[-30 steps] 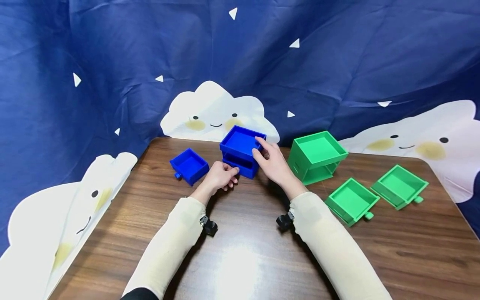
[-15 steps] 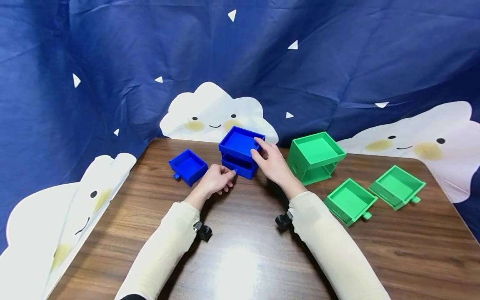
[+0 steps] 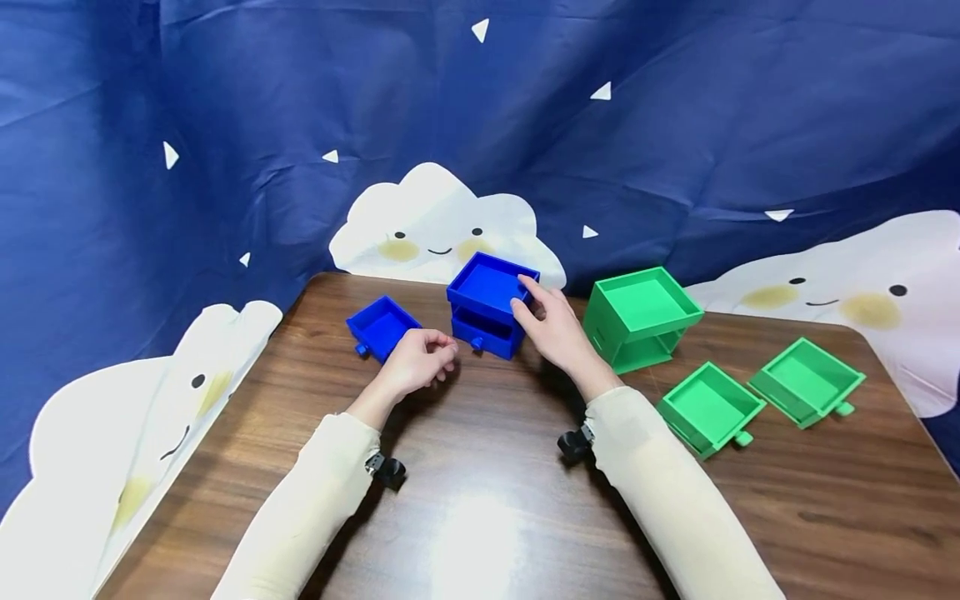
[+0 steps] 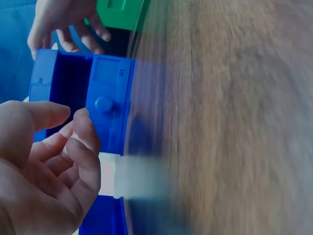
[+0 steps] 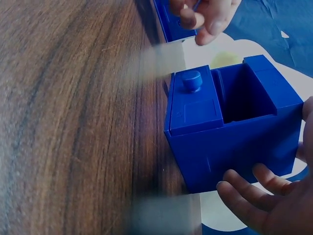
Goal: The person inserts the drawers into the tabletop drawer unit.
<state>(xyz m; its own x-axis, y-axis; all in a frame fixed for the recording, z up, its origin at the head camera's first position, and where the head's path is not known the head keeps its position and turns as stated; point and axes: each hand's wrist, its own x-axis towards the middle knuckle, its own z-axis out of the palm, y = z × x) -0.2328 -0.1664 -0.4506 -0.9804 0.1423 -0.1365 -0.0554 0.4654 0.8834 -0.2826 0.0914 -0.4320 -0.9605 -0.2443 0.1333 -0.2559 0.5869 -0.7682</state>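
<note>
- Near the table's (image 3: 480, 437) far edge, the right hand (image 3: 557, 329) rests on a blue cabinet (image 3: 486, 283).
- Toward the far left corner, the left hand (image 3: 416, 362) partly hides a blue drawer (image 3: 381, 321).
- Green cabinet (image 3: 647, 304) by the far edge; two green drawers (image 3: 712, 404) nearer the right edge.

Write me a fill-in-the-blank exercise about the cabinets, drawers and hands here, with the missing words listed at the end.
Of the blue cabinet's two slots, only the ____ one holds a drawer.
In the head view, the loose blue drawer lies to the ____ of that cabinet.
Near the green cabinet lie ____ green drawers.
The left hand holds ____.

Missing words: lower; left; two; nothing.
</note>
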